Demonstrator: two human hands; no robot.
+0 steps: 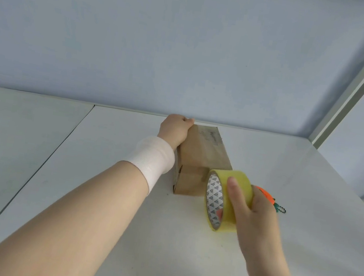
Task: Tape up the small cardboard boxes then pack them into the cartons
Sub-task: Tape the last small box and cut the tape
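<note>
Now, ahead of you a pale blue wall (167, 41) fills the far half of the view, with a light metal post (361, 82) slanting up its right side. Below it lies the white table (157, 264), and a seam on the left separates it from a second white surface (11, 136).

Your small cardboard box (198, 161) lies flat on the table near the far edge, a little right of centre, its long side running from near to far. Its top is closed, and faint dark print shows at the far end.

Your left hand (175, 128) reaches out along the box's left side and grips its far left corner, fingers curled over the end. A white wristband (154, 157) wraps that wrist.

Your right hand (253, 210) holds the yellowish tape roll (238, 179) on edge at the box's near right corner. The thumb presses on the outer band, and a fingertip shows pink through the tape from inside the core. Whether the roll touches the box, you cannot tell.

Behind that hand peeks a small orange object (266, 194) with a green bead chain (280, 208); whether you hold it or it lies on the table is unclear.
</note>
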